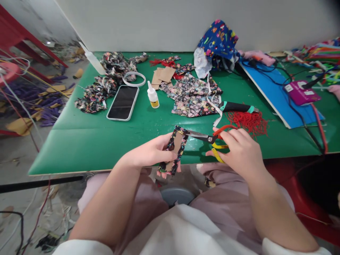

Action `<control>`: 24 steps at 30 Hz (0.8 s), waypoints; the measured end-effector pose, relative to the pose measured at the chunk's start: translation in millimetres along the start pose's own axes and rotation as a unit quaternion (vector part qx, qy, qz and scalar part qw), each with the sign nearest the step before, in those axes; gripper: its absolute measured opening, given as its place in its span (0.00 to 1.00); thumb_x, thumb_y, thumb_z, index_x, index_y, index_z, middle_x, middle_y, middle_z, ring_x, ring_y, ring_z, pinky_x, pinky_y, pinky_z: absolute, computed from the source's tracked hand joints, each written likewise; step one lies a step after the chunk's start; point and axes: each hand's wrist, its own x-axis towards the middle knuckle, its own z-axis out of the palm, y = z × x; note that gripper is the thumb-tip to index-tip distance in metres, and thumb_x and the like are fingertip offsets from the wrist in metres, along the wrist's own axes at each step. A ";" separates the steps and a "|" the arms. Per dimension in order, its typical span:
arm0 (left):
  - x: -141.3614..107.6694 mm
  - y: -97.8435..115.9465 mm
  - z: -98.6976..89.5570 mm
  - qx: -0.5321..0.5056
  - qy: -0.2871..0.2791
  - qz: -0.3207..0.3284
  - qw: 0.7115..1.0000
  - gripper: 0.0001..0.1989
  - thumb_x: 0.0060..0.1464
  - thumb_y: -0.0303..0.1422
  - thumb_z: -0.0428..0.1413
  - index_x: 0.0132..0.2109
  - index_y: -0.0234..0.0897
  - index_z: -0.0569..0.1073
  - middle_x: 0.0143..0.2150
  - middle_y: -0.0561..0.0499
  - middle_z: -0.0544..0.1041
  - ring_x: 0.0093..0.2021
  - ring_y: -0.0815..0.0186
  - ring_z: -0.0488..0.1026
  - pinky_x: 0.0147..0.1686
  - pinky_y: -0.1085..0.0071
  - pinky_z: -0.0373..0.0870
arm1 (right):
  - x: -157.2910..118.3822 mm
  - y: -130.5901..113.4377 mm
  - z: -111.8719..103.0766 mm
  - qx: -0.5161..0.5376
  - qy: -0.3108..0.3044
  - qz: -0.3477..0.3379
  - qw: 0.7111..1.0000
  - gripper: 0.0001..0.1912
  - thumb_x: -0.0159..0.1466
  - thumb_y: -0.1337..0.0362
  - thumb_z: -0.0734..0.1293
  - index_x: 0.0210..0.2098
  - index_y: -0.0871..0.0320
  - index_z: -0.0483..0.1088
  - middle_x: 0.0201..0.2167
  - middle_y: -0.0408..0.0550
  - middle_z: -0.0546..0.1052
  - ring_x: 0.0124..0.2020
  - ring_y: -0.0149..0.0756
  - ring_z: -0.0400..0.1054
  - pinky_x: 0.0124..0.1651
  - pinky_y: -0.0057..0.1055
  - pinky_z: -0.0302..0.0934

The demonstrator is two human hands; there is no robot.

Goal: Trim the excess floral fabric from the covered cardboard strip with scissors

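Observation:
In my left hand (156,150) is a small cardboard piece (176,143) with dark floral fabric folded around its edges; my thumb presses on its face. My right hand (239,150) grips scissors (209,139) with red and yellow handles. The blade tips point left and reach the upper right corner of the fabric-covered piece; whether they cut into the cloth I cannot tell. Beyond my hands lie floral fabric pieces (193,101), a few bare cardboard pieces (163,75) and a small white glue bottle (152,96).
A phone (123,102), a white ring (134,78) and bunched floral fabric (98,90) are on the green table (69,145) at left. Rightward lie a black and teal cutter (237,107), red strings (249,122), a blue board (278,95) and a purple box (301,92) with cables.

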 end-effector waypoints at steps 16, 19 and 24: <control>3.9 -0.3 4.5 0.035 -0.013 -0.030 0.999 0.13 0.53 0.29 0.53 0.45 0.37 0.60 0.28 0.52 0.77 0.19 0.71 0.71 0.15 0.80 0.66 | 1.6 -4.7 4.2 0.009 0.025 -0.012 1.000 0.21 0.58 0.53 0.66 0.45 0.61 0.72 0.26 0.46 0.71 0.31 0.36 0.61 0.34 0.30 0.54; 4.1 -0.6 4.0 0.019 -0.025 -0.023 0.999 0.13 0.52 0.29 0.53 0.45 0.37 0.59 0.27 0.52 0.77 0.16 0.73 0.69 0.13 0.81 0.64 | -0.1 -4.9 5.5 -0.001 0.056 -0.011 0.998 0.13 0.58 0.58 0.66 0.40 0.58 0.74 0.22 0.44 0.70 0.28 0.33 0.61 0.30 0.29 0.51; 4.2 -1.8 3.0 0.002 -0.032 -0.020 0.999 0.14 0.53 0.28 0.52 0.45 0.39 0.58 0.25 0.54 0.76 0.14 0.74 0.67 0.12 0.84 0.61 | -0.8 -5.2 3.9 -0.019 0.072 -0.011 0.997 0.08 0.58 0.61 0.66 0.35 0.57 0.74 0.20 0.42 0.70 0.27 0.31 0.60 0.28 0.28 0.48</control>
